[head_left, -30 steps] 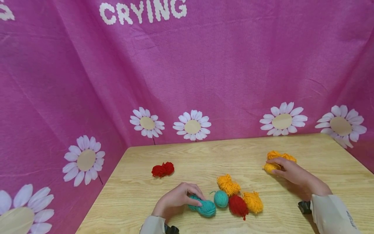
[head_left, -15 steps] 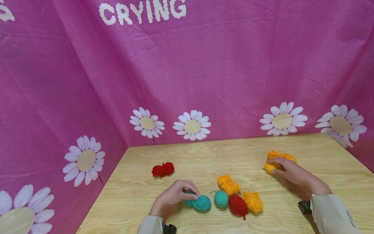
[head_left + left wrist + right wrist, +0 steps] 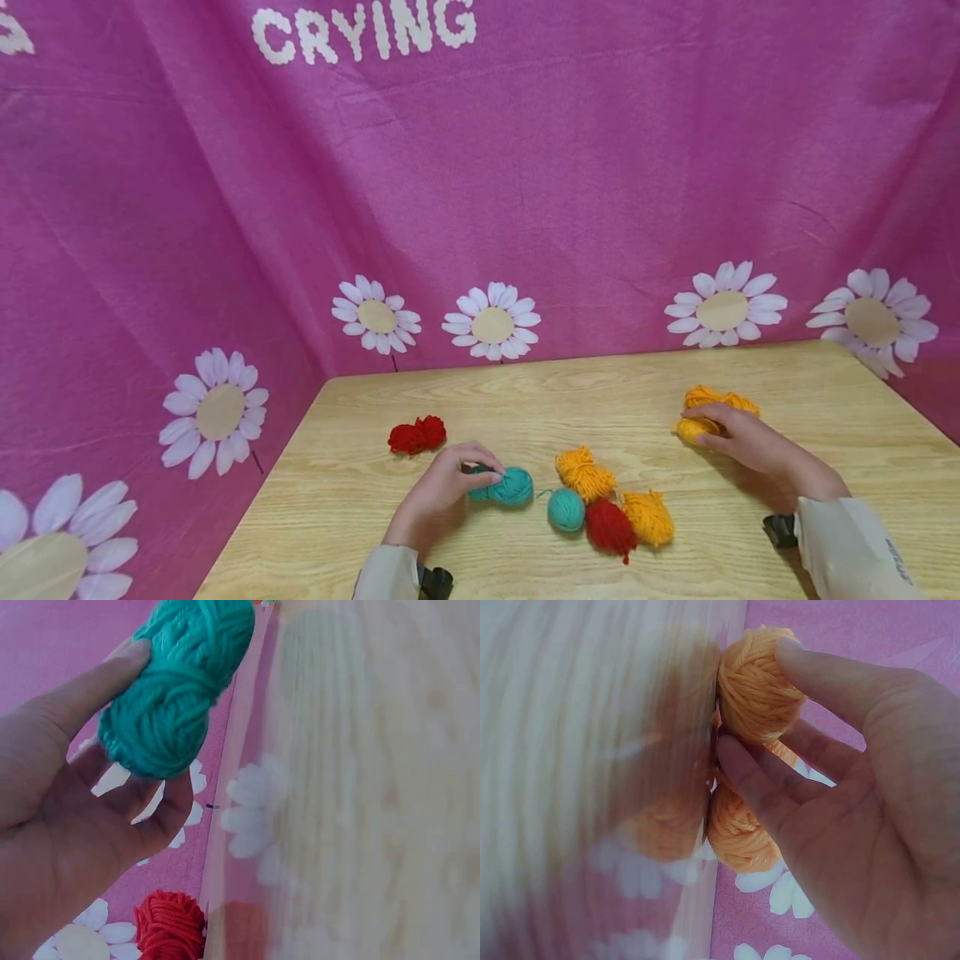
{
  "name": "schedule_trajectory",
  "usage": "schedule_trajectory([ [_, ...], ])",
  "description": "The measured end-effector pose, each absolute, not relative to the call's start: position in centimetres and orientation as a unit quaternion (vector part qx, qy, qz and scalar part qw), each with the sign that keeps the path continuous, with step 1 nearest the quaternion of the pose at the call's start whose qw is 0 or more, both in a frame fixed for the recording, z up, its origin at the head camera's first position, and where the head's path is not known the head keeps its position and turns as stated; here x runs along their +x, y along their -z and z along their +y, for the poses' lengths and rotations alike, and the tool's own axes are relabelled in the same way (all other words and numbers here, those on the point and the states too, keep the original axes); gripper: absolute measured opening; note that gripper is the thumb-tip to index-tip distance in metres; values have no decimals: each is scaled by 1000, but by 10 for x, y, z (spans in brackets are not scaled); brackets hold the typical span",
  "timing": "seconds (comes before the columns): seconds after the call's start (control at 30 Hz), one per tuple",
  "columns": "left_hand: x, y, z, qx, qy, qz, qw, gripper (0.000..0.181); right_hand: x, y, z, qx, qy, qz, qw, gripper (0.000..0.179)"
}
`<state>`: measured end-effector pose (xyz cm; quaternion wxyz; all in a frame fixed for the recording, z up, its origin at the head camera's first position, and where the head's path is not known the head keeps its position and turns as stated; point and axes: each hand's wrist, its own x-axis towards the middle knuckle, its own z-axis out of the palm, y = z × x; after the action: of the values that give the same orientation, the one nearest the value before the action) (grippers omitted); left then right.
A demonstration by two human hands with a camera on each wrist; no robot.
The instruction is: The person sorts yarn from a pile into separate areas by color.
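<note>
My left hand [image 3: 438,492] grips a teal yarn skein [image 3: 513,487], narrowed at its middle, between thumb and fingers. In the left wrist view the skein [image 3: 176,682] is raised off the tabletop. On the right, my right hand [image 3: 753,446] holds a yellow yarn ball [image 3: 757,686], thumb on one side and fingers on the other, down at the table surface. Just beyond it lies a yellow skein [image 3: 738,402], partly hidden by that hand. A red skein [image 3: 417,435] lies on the table past my left hand.
Between the hands sits a cluster: a small teal ball [image 3: 566,510], a red yarn bundle [image 3: 610,527], a yellow skein [image 3: 585,473] and another yellow bundle [image 3: 648,517]. The wooden table [image 3: 510,400] meets a pink flowered cloth [image 3: 600,208] at its back and left.
My left hand has carried the teal skein away from me and slightly left, off from the small teal ball. The right hand stays on the yellow ball.
</note>
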<state>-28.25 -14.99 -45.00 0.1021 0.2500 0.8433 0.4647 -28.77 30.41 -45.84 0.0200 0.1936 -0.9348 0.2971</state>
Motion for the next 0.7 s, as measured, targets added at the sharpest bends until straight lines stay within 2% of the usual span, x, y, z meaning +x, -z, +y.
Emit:
schedule_trajectory([
  [0.27,-290,450,-144,232,-457,857,58,11,-288,459,305,195,-293,-936,23,42],
  [0.7,-302,449,-131,222,-447,866,28,10,-286,458,304,196,-294,-935,23,39],
])
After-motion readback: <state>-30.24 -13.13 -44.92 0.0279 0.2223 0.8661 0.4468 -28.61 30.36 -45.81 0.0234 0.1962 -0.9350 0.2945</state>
